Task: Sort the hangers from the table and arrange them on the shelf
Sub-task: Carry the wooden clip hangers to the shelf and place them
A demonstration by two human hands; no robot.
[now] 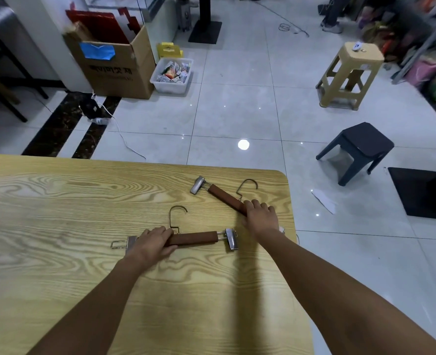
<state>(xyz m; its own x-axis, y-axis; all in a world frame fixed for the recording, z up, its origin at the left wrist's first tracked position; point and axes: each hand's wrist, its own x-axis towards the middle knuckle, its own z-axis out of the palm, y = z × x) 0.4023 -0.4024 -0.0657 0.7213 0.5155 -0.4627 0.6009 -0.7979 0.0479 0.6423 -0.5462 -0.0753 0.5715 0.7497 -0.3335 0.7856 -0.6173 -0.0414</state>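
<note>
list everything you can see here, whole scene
table: 1, light wood grain, foreground
near hanger: 1, brown bar, metal clips and hook, on the table
far hanger: 1, same colours, on the table near its right corner
cardboard box: 1, brown with a blue patch, on the floor at back left, red boards inside
bin: 1, white plastic, right of the box, holding packets
yellow box: 1, yellow, behind the bin
tall stool: 1, beige, on the floor at back right
low stool: 1, dark grey-blue, on the floor right of the table
paper scrap: 1, white, on the floor
hands: 2, bare; left hand grips the near hanger's bar, right hand grips the far hanger's near end
</note>
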